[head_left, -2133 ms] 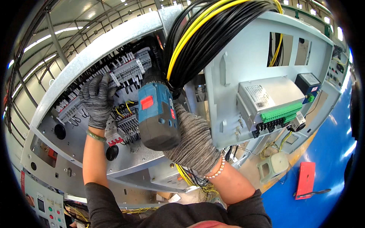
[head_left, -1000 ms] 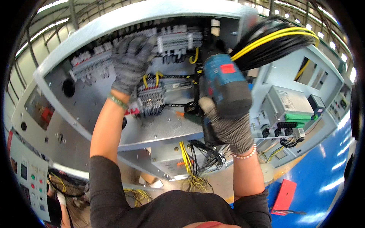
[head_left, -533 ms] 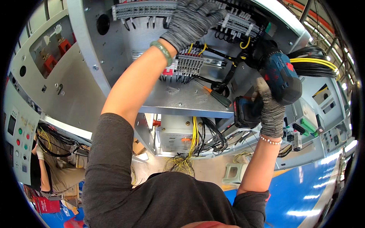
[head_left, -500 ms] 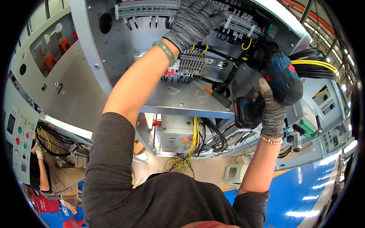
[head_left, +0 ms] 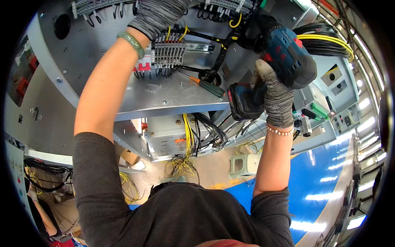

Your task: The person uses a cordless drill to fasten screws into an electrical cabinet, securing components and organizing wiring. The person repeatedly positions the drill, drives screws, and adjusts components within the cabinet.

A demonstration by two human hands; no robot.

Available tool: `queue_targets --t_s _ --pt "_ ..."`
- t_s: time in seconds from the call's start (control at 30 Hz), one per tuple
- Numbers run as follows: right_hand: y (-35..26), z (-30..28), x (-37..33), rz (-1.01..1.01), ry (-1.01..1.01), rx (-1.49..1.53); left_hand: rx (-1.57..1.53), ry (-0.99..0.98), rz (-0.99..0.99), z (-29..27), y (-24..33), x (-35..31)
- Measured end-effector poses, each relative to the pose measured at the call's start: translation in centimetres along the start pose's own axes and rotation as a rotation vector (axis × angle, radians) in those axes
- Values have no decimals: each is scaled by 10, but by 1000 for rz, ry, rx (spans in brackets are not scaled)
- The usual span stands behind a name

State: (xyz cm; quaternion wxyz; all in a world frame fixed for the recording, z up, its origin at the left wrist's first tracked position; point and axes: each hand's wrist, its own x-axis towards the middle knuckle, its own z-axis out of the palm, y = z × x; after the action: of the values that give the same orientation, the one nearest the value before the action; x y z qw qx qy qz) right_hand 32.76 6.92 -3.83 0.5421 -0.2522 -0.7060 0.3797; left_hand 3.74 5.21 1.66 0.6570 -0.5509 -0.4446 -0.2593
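Note:
My right hand (head_left: 272,88), in a grey knit glove, is wrapped round the handle of a blue and black cordless drill (head_left: 290,55). The drill's front end points up into the open metal cabinet, beside its right wall. My left hand (head_left: 161,16), in a matching glove, reaches up to the upper row of grey terminal blocks (head_left: 230,5). Its fingers run past the top edge of the picture, so their grip is hidden. Below that wrist sits a shorter terminal block row (head_left: 168,53) with yellow and black wires. A screwdriver (head_left: 207,87) with a green and orange handle lies on the cabinet's ledge.
A coil of black and yellow cable (head_left: 323,39) hangs at the right. Yellow and black wires (head_left: 189,136) drop below the ledge to the floor. A pale green stool (head_left: 243,165) stands beneath. Another person's arm (head_left: 46,218) shows at lower left.
The whole scene has shifted left and up in the picture, taking my left fingers out of view. My right hand still grips the drill, pointing into the cabinet.

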Motion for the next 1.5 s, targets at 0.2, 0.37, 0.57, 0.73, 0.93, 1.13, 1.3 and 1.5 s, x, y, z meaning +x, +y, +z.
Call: queue_targets --t_s 0.2,0.37,0.57,0.73,0.93,1.13,1.3,1.5 --pt "-17 -2 2 19 -65 -78 2 77 -11 4 7 -1" --pt "-17 0 -2 -7 -41 -1 9 62 3 1 2 -2" --pt "-11 -9 6 11 -144 16 -32 61 1 7 3 -3" --pt "-12 -6 4 -17 -82 4 -26 53 12 13 9 -2" --pt "-18 -1 4 -39 -116 -22 13 57 22 1 4 -5" --pt "-13 -4 5 -41 -49 3 1 87 25 12 7 -3" --pt "-22 -8 5 30 -148 -69 58 72 29 5 5 -3" --pt "-18 -9 7 3 -159 -66 19 71 25 2 5 -3"
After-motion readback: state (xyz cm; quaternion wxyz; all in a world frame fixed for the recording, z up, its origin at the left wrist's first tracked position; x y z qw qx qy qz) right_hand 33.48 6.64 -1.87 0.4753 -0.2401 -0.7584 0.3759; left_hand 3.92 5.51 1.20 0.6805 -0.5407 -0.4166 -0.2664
